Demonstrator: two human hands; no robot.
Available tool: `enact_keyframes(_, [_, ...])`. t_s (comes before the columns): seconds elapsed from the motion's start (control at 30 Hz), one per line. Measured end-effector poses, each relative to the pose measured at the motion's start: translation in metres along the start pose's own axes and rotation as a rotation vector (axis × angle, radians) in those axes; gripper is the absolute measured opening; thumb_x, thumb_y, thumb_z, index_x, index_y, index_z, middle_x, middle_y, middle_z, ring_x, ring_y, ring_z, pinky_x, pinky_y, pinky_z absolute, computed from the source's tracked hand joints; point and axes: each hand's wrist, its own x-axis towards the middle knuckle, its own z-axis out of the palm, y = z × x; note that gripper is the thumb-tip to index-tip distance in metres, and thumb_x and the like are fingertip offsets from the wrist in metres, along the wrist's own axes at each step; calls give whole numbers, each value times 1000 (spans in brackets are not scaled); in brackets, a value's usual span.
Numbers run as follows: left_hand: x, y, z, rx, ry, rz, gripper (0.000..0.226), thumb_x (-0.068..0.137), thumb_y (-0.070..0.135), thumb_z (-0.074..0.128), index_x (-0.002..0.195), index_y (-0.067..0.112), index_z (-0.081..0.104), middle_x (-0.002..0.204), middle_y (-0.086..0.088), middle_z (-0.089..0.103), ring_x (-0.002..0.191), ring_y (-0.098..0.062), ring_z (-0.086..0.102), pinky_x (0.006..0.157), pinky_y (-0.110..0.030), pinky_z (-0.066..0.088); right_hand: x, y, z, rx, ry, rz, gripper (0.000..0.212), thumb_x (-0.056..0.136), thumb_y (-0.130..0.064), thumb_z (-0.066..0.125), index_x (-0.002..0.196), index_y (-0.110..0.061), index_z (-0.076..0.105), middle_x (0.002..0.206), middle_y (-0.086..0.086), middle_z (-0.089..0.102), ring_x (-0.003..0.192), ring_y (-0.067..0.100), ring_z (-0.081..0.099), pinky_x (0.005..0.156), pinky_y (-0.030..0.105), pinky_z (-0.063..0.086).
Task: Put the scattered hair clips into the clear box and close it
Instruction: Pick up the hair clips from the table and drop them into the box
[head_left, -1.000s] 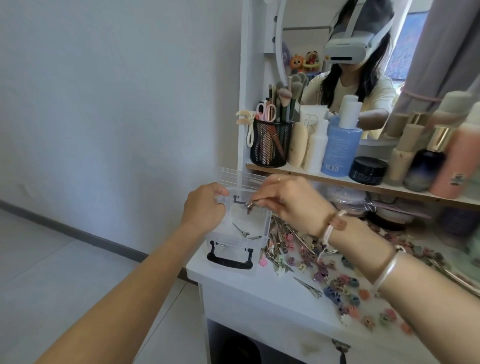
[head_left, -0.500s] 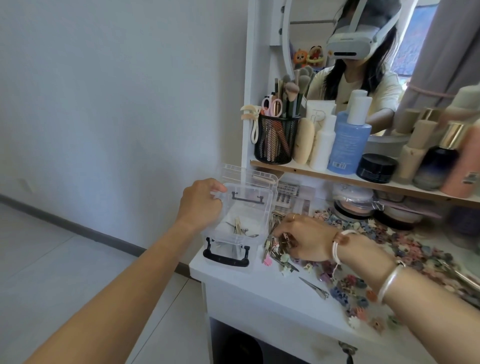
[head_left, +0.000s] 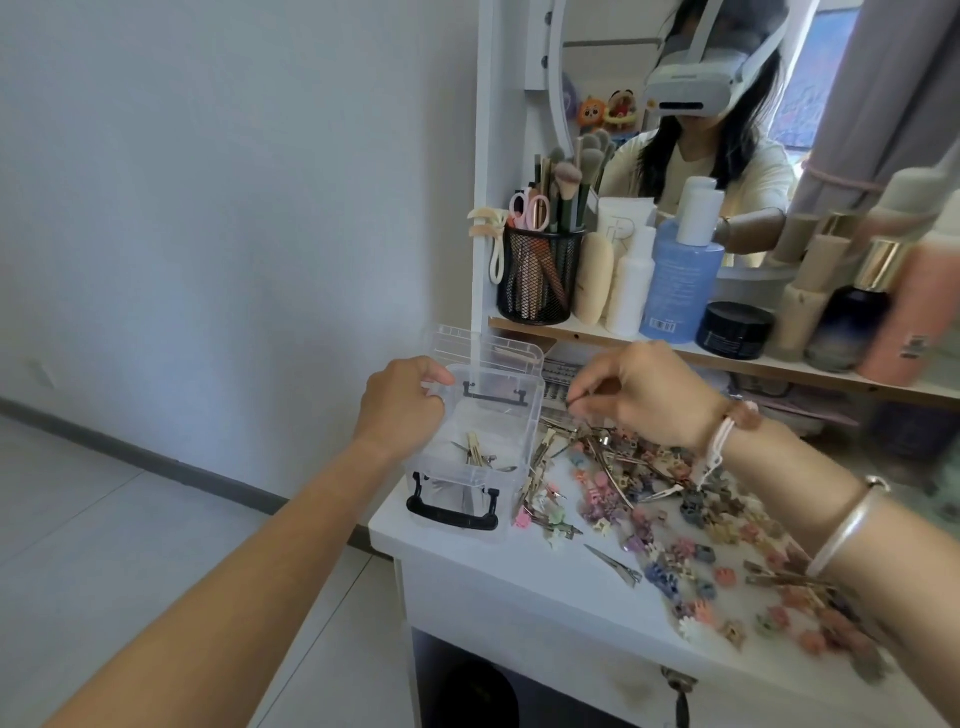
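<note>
Steadying the clear box (head_left: 480, 441) at the table's (head_left: 467, 561) left front corner, the left hand (head_left: 402, 405) grips its near-left wall, lid tipped open behind. The right hand (head_left: 644, 392) pinches a thin metal clip (head_left: 571, 402) just beside the rim. The scattered clips (head_left: 649, 499) look light, stiff and slippery, best pinched mid-length; the box sits near the edge, with open room only above.

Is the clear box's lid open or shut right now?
Open. The lid stands tipped back behind the clear box, and a few metal clips lie uncovered on its floor.
</note>
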Motion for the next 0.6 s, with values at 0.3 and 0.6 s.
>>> enact_keyframes(0.3, [-1, 2, 4, 30, -4, 8, 33, 83, -5, 46, 106, 11, 64, 122, -8, 60, 109, -23, 57, 89, -25, 42, 10, -45, 15, -65, -74, -150, 34, 83, -31, 63, 116, -20, 63, 115, 2, 68, 91, 12, 67, 91, 28, 50])
enact_keyframes(0.6, [-1, -4, -7, 8, 15, -21, 33, 84, -5, 45, 105, 11, 64, 121, -7, 60, 108, -22, 57, 89, -29, 46, -3, -7, 50, -157, -451, 121, 49, 85, -37, 58, 129, -19, 46, 127, 2, 57, 113, 19, 54, 94, 28, 43])
